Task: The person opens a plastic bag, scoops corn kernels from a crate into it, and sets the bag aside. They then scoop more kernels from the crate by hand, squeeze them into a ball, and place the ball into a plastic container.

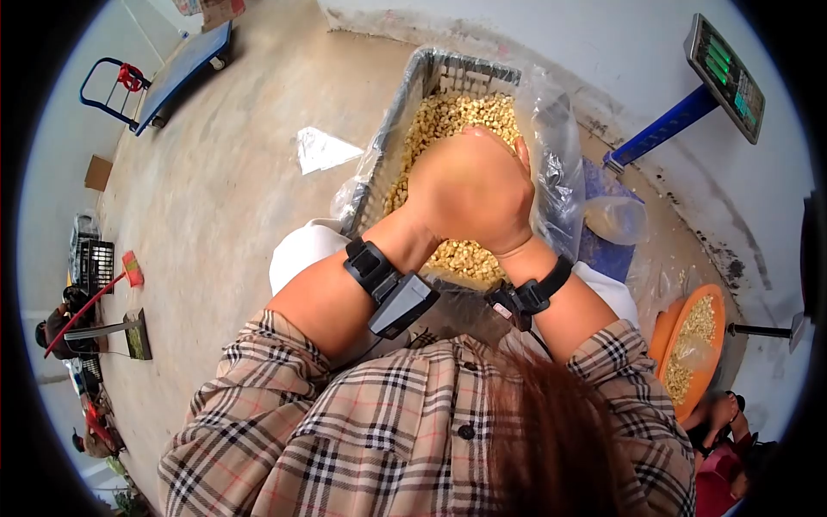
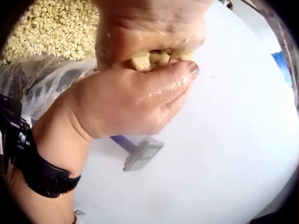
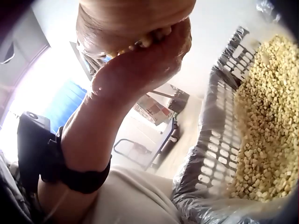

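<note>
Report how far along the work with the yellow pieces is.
Done: the lined crate is already well filled with pale yellow pieces. In hand: the left hand and right hand are clasped together around a handful above the crate. Left: that handful is not yet released, and the orange basin nearby holds more pieces.

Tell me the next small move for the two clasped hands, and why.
Probably lower them and part the palms over the grey, plastic-lined crate: the left hand and right hand cup a clump of pale yellow pieces between them, with the crate's heap beneath, so it should land inside.
</note>
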A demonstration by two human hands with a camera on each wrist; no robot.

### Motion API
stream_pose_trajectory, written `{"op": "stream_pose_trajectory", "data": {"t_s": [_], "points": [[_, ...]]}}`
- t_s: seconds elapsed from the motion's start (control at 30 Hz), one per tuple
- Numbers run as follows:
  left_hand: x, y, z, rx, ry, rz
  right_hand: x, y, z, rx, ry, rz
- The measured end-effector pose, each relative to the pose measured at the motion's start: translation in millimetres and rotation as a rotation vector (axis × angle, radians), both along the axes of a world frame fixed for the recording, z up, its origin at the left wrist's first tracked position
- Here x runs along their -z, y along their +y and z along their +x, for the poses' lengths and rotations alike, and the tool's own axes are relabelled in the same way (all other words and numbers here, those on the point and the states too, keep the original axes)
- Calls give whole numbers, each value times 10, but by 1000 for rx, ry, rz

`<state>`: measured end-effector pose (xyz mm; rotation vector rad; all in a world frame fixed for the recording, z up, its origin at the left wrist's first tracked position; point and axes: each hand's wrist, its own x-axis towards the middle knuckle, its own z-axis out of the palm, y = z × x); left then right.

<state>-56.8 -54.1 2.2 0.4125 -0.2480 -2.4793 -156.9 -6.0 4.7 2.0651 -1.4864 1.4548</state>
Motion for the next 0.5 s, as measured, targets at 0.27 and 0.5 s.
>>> {"op": "stream_pose_trajectory", "data": {"t_s": [0.27,0.5], "points": [[-51,46,111,173,198,81,-145,91,115,-14,87,-128],[99,46,31,151,152,-19,-110,93,135,-40,67,-150]]}}
